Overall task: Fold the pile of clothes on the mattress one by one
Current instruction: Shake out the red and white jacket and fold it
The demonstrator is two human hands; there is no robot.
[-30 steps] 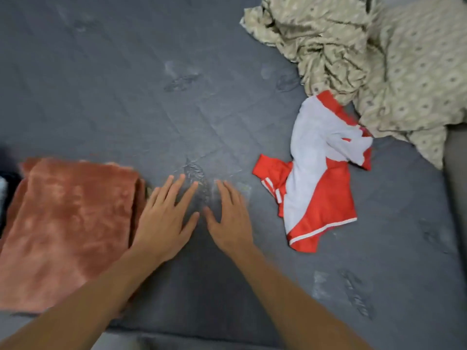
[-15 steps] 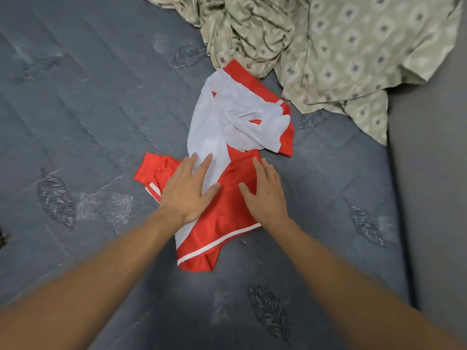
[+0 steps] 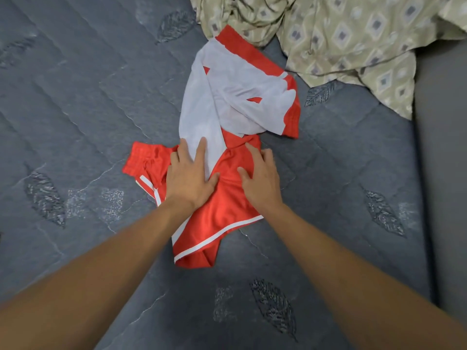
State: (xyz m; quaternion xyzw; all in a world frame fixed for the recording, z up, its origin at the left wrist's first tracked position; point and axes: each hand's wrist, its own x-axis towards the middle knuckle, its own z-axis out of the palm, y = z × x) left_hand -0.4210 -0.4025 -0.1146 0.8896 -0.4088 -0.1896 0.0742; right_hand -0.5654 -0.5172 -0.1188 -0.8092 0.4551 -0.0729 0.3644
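Head view: red-and-white jersey (image 3: pixel 235 147) lies crumpled toward the middle of the grey mattress (image 3: pixel 75 109), well in from its near edge, its far end touching or overlapping the patterned beige cloth (image 3: pixel 353 39) heaped at the far right corner. The white panel is twisted over the red; one red sleeve with white stripes sticks out toward the left edge, and the white-trimmed hem points to the near edge.

Left hand (image 3: pixel 188 178) rests flat on the seam of white and red, fingers spread apart and straight. Right hand (image 3: pixel 260 180) lies beside it on the red cloth, fingers slightly parted and a little bent, pressing down — no pinch is visible.

Step in hand, as I judge it: flattening the jersey before any fold. To do it well, pull the garment clear of the beige cloth first, then untwist the white layer and sweep outward from the centre toward sleeve and hem — slick fabric like this probably slides, so one palm should anchor while the other smooths.
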